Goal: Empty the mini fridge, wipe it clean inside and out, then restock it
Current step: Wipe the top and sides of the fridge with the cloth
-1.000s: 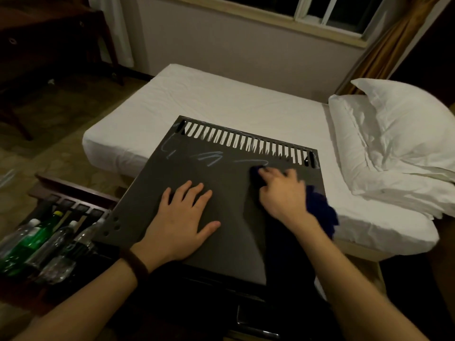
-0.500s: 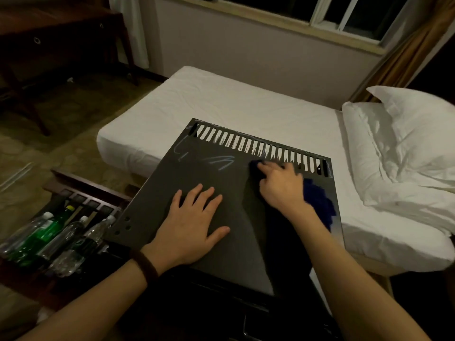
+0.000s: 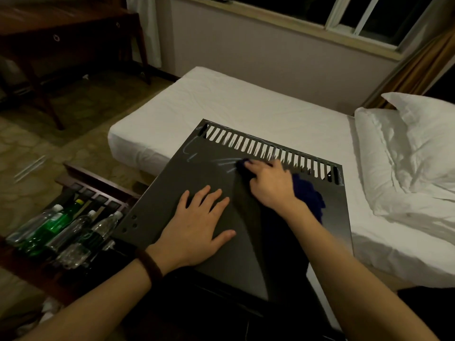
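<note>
Looking down at the mini fridge (image 3: 172,200), dark grey metal top panel filling the middle of the view, slotted vent row (image 3: 270,151) along its far edge. Wedged right beside the bed (image 3: 221,104), white sheet, two white pillows (image 3: 406,153) piled at the right.

Left hand (image 3: 197,227) flat on the top panel, fingers spread and straight, palm down, no grip on anything, just pressing. Dark band (image 3: 150,267) round that wrist.

Right hand (image 3: 268,185) further back, near the vent slots, fingers curled down onto a dark blue cloth (image 3: 307,198), grip bunched on it against the metal. Most of the cloth sticking out on the right side of the hand, a bit poking out past the fingertips too. Pale streaks (image 3: 221,162) on the panel just left of those fingertips.

Down to the left, bottles (image 3: 73,232) lying side by side on a low dark wooden rack (image 3: 98,185), mostly clear plastic, one green. Dark wooden desk (image 3: 61,28) in the far left corner, window (image 3: 357,16) above the bed. Pretty dim overall.
</note>
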Tool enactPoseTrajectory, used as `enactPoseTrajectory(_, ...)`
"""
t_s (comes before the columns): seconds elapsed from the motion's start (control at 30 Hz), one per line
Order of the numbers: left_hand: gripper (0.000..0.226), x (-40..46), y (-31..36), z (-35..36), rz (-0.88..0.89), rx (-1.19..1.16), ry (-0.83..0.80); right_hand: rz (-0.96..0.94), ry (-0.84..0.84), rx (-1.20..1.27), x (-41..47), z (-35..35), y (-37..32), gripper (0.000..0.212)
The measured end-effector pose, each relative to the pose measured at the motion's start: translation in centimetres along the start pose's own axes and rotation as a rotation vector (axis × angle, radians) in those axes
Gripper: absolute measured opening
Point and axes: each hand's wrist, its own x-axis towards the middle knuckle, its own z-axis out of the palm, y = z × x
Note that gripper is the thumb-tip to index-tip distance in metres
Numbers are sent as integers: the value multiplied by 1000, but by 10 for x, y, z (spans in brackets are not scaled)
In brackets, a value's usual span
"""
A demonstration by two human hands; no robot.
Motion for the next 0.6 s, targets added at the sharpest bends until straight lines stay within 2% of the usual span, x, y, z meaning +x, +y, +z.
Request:
enactPoseTrajectory(0.13, 68, -1, 1, 2, -1, -3, 31, -254, -11, -7, -24, 10, -26, 52)
enactPoseTrajectory(0.2, 69, -1, 0, 2, 2, -2, 35, -224, -17, 0, -10, 8, -22, 50)
enactPoseTrajectory(0.3, 70, 1, -2, 3, 9, -8, 3, -42, 3, 48, 23, 3, -18, 47)
enactPoseTrajectory(0.37, 70, 1, -3, 1, 11, -18, -8, 10, 7, 39, 34, 2, -23, 46)
enactPoseTrajectory(0.43, 70, 0, -3, 2, 7, -21, -10, -35, -25, 24, 27, 1, -26, 48)
enactPoseTrajectory(0.6, 69, 0, 0, 3, -6, -4, 46, -287, -22, 14, -16, 10, -20, 50)
